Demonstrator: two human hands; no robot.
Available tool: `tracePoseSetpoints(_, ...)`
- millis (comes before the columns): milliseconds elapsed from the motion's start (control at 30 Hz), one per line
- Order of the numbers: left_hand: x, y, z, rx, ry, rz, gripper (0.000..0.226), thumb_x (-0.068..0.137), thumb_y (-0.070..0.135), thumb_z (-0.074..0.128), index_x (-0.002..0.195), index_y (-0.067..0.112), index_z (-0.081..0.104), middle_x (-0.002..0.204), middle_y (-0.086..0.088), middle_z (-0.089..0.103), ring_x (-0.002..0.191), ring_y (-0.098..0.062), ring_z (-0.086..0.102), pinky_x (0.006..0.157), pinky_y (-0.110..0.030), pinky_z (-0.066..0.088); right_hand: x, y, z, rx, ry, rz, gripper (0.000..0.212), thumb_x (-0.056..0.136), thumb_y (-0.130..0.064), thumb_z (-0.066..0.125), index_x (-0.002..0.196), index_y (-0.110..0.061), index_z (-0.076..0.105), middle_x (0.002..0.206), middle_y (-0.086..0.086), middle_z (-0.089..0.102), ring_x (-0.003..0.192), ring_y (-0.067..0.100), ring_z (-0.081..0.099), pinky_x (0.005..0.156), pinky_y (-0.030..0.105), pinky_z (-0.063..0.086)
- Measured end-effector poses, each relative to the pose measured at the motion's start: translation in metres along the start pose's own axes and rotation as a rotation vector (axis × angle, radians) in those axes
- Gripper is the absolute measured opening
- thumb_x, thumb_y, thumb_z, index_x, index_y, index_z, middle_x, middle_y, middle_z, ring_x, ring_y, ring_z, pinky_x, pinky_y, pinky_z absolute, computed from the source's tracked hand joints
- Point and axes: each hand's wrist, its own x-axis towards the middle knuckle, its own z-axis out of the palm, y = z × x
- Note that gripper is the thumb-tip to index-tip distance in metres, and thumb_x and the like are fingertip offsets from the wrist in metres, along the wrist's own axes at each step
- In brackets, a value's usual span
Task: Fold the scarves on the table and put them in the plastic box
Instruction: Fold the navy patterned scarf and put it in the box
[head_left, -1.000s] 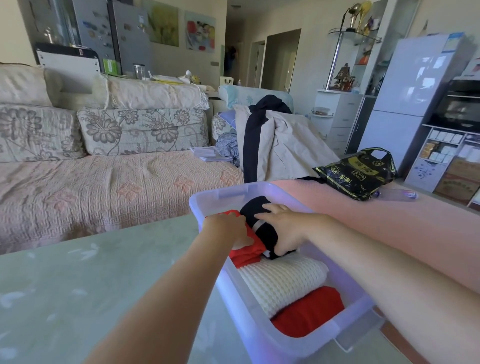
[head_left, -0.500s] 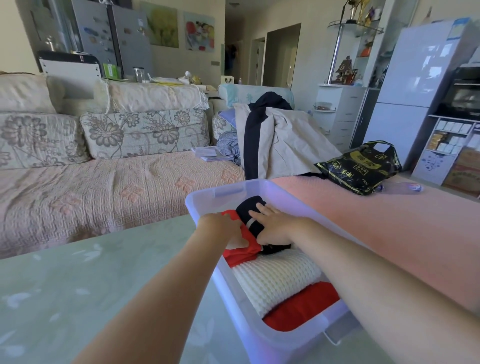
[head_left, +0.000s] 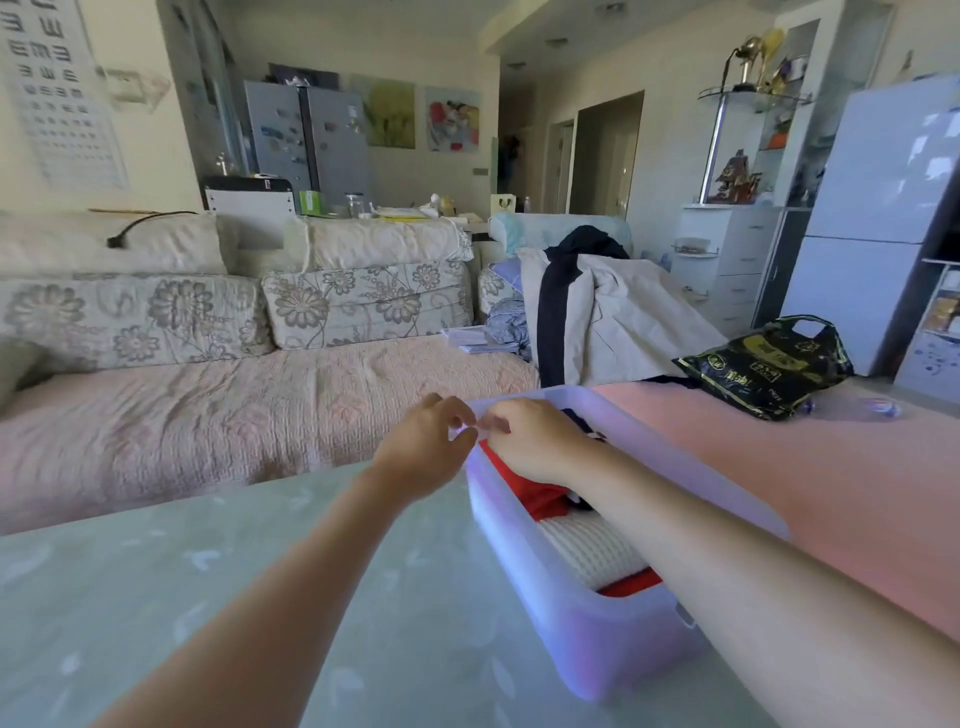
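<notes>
In the centre of the frame, a little to the right, the plastic box (head_left: 511, 543) stands on the pale green table (head_left: 208, 597). Folded scarves lie inside it in a row. A dark scarf (head_left: 578, 421) and a red scarf (head_left: 535, 491) are at the far end, then comes a white knitted scarf (head_left: 592, 553), and a second red scarf (head_left: 631, 583) is nearest to the camera.

Both hands are over the far left corner of the box. The left hand (head_left: 423, 449) has its fingers curled, and the tips are at the corner of the rim. The right hand (head_left: 537, 441) is above the red scarf, with its fingers also curled and bent toward the left hand, so the fingertips of both hands almost meet. I cannot tell whether either hand pinches the rim or some cloth (the picture is too soft at this place). The right forearm crosses over the box.

To the right of the box a pink cloth (head_left: 831, 467) covers the surface, and a black plastic bag (head_left: 769, 364) lies on it. Behind, in the left half of the frame, is a sofa (head_left: 208, 400) with flowered cushions.
</notes>
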Motion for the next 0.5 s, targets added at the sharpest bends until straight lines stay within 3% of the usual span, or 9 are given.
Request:
tracePoseSetpoints(100, -0.048, -0.035, -0.051, 0.043, 0.056, -0.08, 0.012, 0.089, 0.033, 0.06, 0.1, 0.029, 0.064, 0.096, 0.008, 0.057, 0.086, -0.015, 0.059, 0.079, -0.031, 0.049, -0.005, -0.064, 0.025, 0.038, -0.071, -0.071, 0.029, 0.095, -0.02, 0.046, 0.106, -0.022, 0.072, 0.098, -0.005, 0.065, 0.089, 0.017, 0.058, 0.072, 0.029, 0.044)
tracePoseSetpoints(267, -0.147, -0.109, -0.137, 0.085, 0.106, -0.245, 0.014, 0.091, 0.035, 0.059, 0.103, 0.031, 0.061, 0.097, 0.011, 0.057, 0.082, -0.013, 0.059, 0.072, -0.028, 0.045, -0.011, -0.175, 0.099, 0.06, -0.184, -0.168, 0.028, 0.095, -0.025, 0.047, 0.106, -0.025, 0.073, 0.11, -0.003, 0.07, 0.099, 0.021, 0.064, 0.087, 0.034, 0.052)
tracePoseSetpoints(500, -0.296, -0.239, -0.237, 0.088, 0.279, -0.614, 0.029, 0.091, 0.031, 0.061, 0.117, 0.021, 0.055, 0.102, 0.004, 0.06, 0.09, -0.021, 0.058, 0.074, -0.03, 0.042, -0.031, -0.349, 0.232, 0.07, -0.408, -0.367, 0.032, 0.097, -0.022, 0.047, 0.117, -0.023, 0.072, 0.127, -0.002, 0.067, 0.117, 0.019, 0.06, 0.099, 0.029, 0.047)
